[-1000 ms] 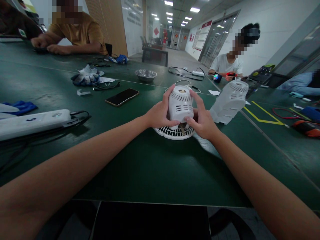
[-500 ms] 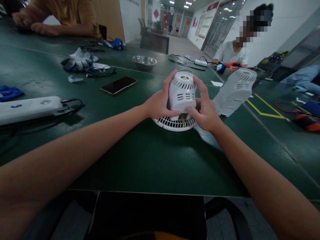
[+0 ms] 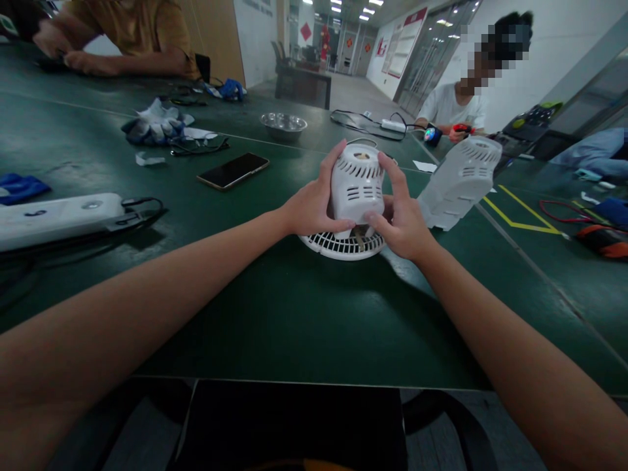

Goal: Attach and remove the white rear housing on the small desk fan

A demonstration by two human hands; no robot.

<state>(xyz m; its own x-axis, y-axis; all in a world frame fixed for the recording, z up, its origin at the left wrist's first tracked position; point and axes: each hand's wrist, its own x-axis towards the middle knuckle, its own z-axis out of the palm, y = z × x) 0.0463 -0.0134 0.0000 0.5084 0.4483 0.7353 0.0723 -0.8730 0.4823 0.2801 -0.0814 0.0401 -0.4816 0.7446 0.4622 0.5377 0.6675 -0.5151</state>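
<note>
Between my two hands is a white slotted plastic motor housing [image 3: 357, 190], its vented end facing up. Below it, a round white fan grille [image 3: 338, 246] lies on the green table. My left hand [image 3: 316, 190] wraps the left side of the housing, thumb low across its front. On the opposite side, my right hand [image 3: 400, 212] grips it with fingers near the top and thumb near the lower edge. A thin wire loop shows behind the top. Just right of my right hand stands a second white slotted plastic part [image 3: 461, 183], tilted. The fingers behind the housing are partly hidden.
A phone [image 3: 233, 171] lies left of my hands, with a metal bowl [image 3: 283, 124] farther back. Work gloves [image 3: 156, 124] and a white power strip-like device [image 3: 59, 219] are on the left. Two people sit across the table; cables and an orange-black tool [image 3: 603, 241] lie right.
My hands and the housing stay almost in place. The view has shifted very slightly. Across the table, the hands of the person at left have moved a little.
</note>
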